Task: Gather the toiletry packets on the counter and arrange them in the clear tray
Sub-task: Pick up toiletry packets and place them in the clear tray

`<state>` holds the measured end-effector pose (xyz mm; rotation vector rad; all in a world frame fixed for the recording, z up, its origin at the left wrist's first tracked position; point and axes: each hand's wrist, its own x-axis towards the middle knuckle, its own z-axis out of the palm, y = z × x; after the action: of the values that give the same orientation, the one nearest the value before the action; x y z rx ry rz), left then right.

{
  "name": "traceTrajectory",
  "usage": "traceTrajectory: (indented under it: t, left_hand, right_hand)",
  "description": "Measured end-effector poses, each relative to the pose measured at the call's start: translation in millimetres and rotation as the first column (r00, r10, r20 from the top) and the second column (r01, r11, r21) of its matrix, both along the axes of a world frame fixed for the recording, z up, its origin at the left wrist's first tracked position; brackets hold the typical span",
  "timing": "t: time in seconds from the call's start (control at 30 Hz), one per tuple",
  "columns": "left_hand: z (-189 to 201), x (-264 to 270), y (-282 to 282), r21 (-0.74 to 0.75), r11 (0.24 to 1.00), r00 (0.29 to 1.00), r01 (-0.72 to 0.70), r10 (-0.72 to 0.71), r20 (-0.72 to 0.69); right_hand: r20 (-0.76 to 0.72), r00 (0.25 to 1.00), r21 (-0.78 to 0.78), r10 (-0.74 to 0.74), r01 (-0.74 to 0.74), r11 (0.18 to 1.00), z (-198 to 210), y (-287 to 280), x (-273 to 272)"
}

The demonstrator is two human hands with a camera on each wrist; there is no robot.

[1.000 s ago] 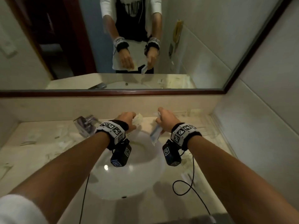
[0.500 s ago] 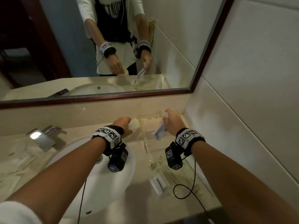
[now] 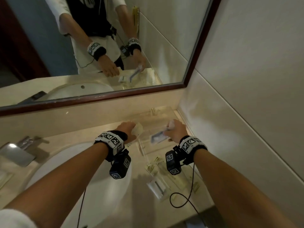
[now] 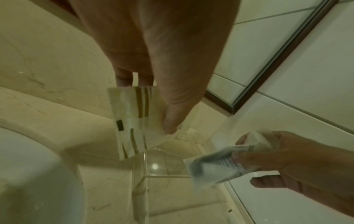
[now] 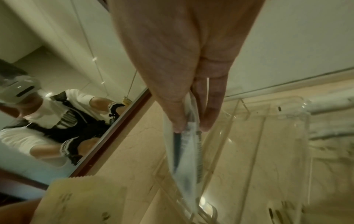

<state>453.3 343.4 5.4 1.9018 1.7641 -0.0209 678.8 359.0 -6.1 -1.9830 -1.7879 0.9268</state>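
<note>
- The left hand (image 3: 127, 129) pinches a cream packet (image 4: 134, 119) with brown stripes between thumb and fingers, held above the counter (image 3: 79, 139) just beside the near-left corner of the clear tray (image 3: 166, 112).
- The right hand (image 3: 176, 131) is clamped on a blue-and-white packet (image 3: 158, 137), thumb on one face and fingers on the other; the packet hangs over the tray's far section, tilted down to the left.
- In the right wrist view that packet (image 5: 186, 153) looks edge-on and blurred, dangling above the tray's clear walls (image 5: 243, 109).
- The tray stands along the wall on the right of the counter, right of the white sink basin (image 3: 74, 170).
- Nearer in the tray lie several small cream packets (image 3: 154, 163), and a white packet (image 3: 155, 186) sits at its near end; whether this one is inside the tray or just beside it I cannot tell.
- A chrome faucet (image 3: 18, 150) stands at the left of the basin.
- The mirror (image 3: 98, 46) above the counter reflects both hands with their packets.
</note>
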Motion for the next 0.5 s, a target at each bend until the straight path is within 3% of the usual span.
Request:
traceTrajectory:
  t: [0.13, 0.27, 0.5]
  left_hand:
    - [-11, 2, 1, -0.022, 1.000, 1.000, 0.011, -0.011, -0.008]
    - [-23, 9, 1, -0.083, 0.996, 1.000, -0.013, 0.012, -0.005]
    - [-43, 51, 0, -0.169, 0.984, 0.995, -0.055, 0.041, -0.086]
  right_hand:
    - [-0.056, 0.993, -0.086, -0.104, 0.099, 0.991, -17, -6, 1]
    - [-0.073, 0.990, -0.163, -0.118, 0.105, 0.981, -33, -8, 12]
    - [-0.099, 0.987, -0.108, -0.129, 0.118, 0.987, -44, 0, 34]
